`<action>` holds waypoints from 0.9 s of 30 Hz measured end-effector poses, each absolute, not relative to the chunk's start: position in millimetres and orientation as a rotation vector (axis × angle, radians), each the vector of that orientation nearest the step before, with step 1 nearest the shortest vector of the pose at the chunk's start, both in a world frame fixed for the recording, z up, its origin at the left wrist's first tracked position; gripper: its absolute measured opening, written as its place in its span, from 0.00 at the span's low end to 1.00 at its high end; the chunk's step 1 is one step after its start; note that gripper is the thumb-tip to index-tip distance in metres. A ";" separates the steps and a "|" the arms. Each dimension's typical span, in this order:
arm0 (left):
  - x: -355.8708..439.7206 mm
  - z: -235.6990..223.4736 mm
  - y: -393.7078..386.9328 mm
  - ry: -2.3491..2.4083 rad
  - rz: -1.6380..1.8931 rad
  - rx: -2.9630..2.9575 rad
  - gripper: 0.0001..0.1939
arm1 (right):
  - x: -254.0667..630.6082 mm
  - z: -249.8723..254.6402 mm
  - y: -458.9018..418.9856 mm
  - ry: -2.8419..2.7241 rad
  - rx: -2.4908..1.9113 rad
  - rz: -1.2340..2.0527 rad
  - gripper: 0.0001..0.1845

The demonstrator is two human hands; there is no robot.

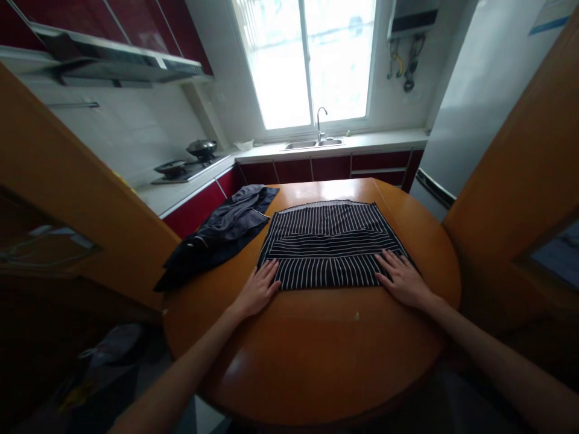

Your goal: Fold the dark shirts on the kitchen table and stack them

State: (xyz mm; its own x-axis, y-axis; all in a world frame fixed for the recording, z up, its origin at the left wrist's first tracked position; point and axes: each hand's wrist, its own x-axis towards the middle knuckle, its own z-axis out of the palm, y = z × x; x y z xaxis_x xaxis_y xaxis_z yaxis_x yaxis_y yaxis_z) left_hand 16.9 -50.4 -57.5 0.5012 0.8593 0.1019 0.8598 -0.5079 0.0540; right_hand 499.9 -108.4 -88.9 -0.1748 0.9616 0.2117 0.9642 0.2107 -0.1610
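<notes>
A black garment with white stripes point(330, 271) lies spread flat on the round wooden table point(316, 349), its near edge straight and its far edge curved. Stripes run lengthwise on some parts and crosswise on a band in the middle. My left hand point(260, 287) rests on the garment's near left corner, fingers stretched out. At the near right corner lies my right hand point(400, 277), palm down with its fingers spread on the cloth. Neither hand grips the fabric. What kind of garment it is, I cannot tell.
Dark grey and black clothing point(226, 226) is heaped at the table's left edge. Beyond the table stand a counter with a sink point(316, 143) and a stove point(192, 169) bearing pans. A fridge point(479, 102) is at the right, and a pale bag point(117, 343) lies at lower left.
</notes>
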 end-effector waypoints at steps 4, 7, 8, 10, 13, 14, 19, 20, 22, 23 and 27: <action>-31.9 -46.0 -69.5 -1.515 -0.270 -2.808 0.34 | 540.5 -97.1 -130.4 -2.230 -1.713 -0.059 0.34; -39.1 -36.5 -81.8 -1.406 -0.448 -2.833 0.30 | 556.8 -95.5 -142.0 -2.270 -1.532 -0.126 0.29; -37.4 -34.6 -83.7 -1.369 -0.494 -2.833 0.27 | 559.3 -93.4 -143.8 -2.275 -1.489 -0.159 0.26; -30.8 -33.2 -83.4 -1.317 -0.559 -2.825 0.21 | 560.4 -87.8 -144.2 -2.284 -1.456 -0.231 0.21; -21.1 -34.6 -76.1 -1.282 -0.596 -2.809 0.17 | 556.4 -78.1 -139.3 -2.321 -1.511 -0.317 0.17; -19.1 -35.1 -73.8 -1.281 -0.603 -2.798 0.17 | 554.7 -75.1 -137.7 -2.333 -1.532 -0.325 0.17; -22.5 -34.6 -85.5 -1.280 -0.670 -2.751 0.14 | 551.2 -65.5 -150.0 -2.247 -1.547 -0.167 0.11; -25.5 -33.6 -93.7 -1.287 -0.693 -2.748 0.14 | 551.1 -63.8 -158.1 -2.226 -1.536 -0.096 0.11; -33.7 -29.1 -113.8 -1.337 -0.726 -2.753 0.13 | 551.0 -58.6 -177.9 -2.221 -1.511 0.071 0.10; -38.7 -25.0 -124.3 -1.374 -0.728 -2.774 0.13 | 550.8 -54.7 -188.0 -2.246 -1.493 0.167 0.10; -58.5 2.5 -147.3 -1.508 -0.490 -3.086 0.13 | 550.3 -33.8 -203.9 -2.354 -1.410 0.499 0.07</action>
